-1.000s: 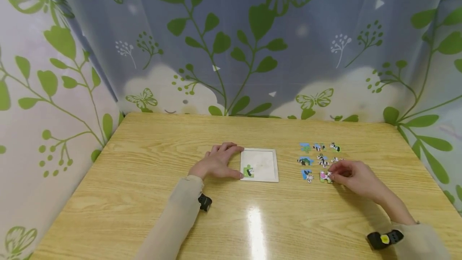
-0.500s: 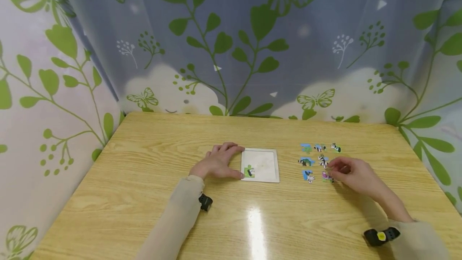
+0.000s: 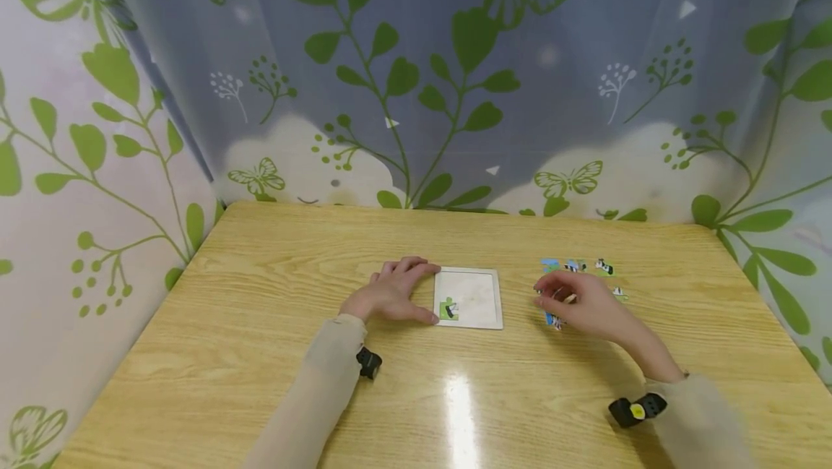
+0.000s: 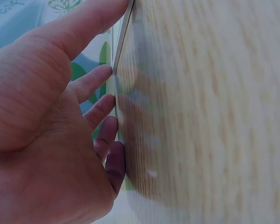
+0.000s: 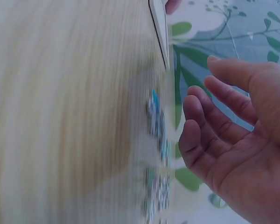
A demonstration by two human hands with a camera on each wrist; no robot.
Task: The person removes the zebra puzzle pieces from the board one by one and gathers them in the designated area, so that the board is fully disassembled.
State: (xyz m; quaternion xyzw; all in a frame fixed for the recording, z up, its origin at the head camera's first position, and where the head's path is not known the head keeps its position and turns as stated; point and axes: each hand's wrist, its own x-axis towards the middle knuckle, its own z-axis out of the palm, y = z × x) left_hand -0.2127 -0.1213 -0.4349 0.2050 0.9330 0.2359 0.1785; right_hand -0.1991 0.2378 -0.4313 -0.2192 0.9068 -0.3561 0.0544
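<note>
A square white puzzle tray lies flat on the table, with one green puzzle piece in its near-left corner. My left hand touches the tray's left corners, thumb at the near one and index finger at the far one. The left wrist view shows its fingers loosely extended. My right hand is over the loose puzzle pieces, hiding several. In the right wrist view its thumb and fingers are relaxed and apart, with nothing visible between them, above the blurred pieces.
A wood-grain table carries everything. A patterned curtain with green leaves rises along its back and sides. A strip of light reflects off the tabletop in front of the tray.
My right hand has moved left from the near-right pieces to above the left part of the group, uncovering a right-hand piece. The left hand and the tray stay where they were.
</note>
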